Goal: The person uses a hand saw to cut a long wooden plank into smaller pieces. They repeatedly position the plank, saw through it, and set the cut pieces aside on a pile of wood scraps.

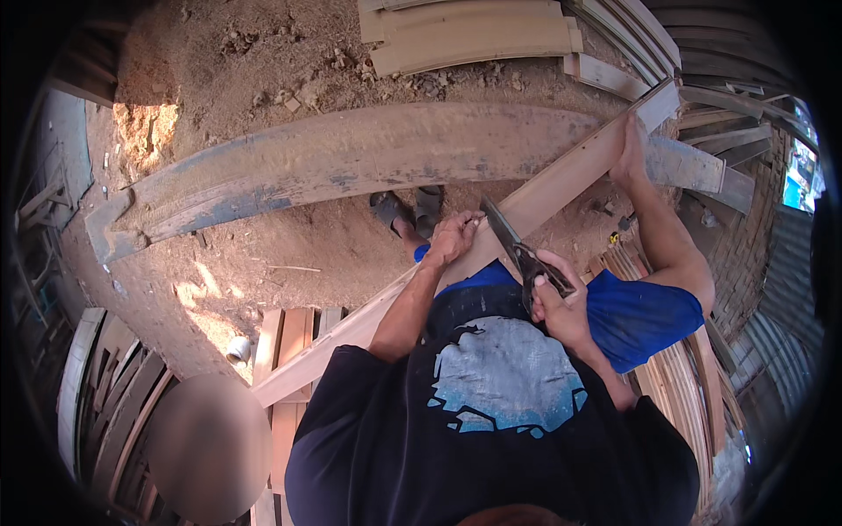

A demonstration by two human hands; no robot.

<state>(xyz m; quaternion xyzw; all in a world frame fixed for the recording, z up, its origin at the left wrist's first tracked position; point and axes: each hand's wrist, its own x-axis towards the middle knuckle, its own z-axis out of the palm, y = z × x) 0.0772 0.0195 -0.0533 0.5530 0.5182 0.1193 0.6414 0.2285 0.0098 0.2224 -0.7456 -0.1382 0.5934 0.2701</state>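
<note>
A long pale board [561, 186] runs slantwise across my lap, from the lower left to the upper right. My left hand [452, 237] is closed over the board, its fingers at the edge just left of the blade. My right hand [564, 302] grips the dark handle of a handsaw [503, 226], whose blade lies across the board. How deep the teeth sit cannot be seen. Farther up the board, my bare right foot [628, 151] presses against it. My left foot is down by a pair of dark sandals [408, 210].
A heavy curved beam [368, 149] lies across the dusty ground in front. Stacked planks [474, 39] are at the far side, with more boards [671, 373] beside me on the right and timber [110, 394] at the left. A white cup-like container [238, 349] stands at the left.
</note>
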